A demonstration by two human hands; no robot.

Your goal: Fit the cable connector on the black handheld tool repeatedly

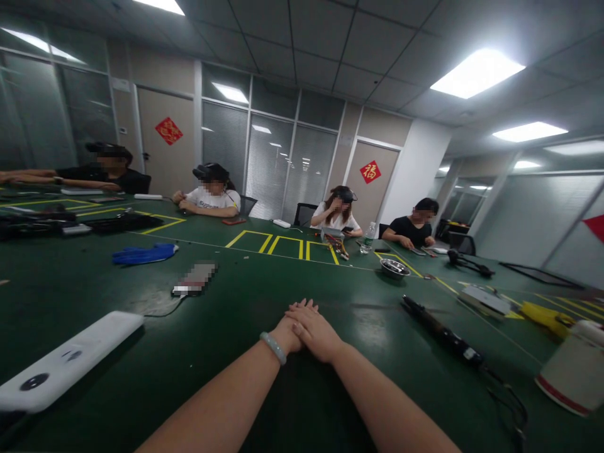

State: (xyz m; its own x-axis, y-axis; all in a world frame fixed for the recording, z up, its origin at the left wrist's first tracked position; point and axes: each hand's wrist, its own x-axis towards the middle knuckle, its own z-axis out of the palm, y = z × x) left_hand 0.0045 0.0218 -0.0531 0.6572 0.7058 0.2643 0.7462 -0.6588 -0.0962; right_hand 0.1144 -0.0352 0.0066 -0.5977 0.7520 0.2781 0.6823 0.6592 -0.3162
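My left hand (pixel 289 335) and my right hand (pixel 317 328) rest together above the green table (pixel 226 377), in the lower middle of the head view. The right one lies across the back of the left, its fingers stretched out flat. Much of the left hand is covered, but a few of its fingertips show past the right, extended. A pale jade-coloured bangle (pixel 274 348) circles the left wrist. Neither hand holds an object. Nearest on the right is a black stick-shaped tool (pixel 441 330) with a cable.
On the left lie a white elongated device (pixel 70 358), a phone (pixel 194 280) on a cable and a blue glove (pixel 145 253). To the right are a metal bowl (pixel 395 269), a bottle (pixel 368 239), a grey box (pixel 485 301) and a white canister (pixel 573 371). Several people sit opposite.
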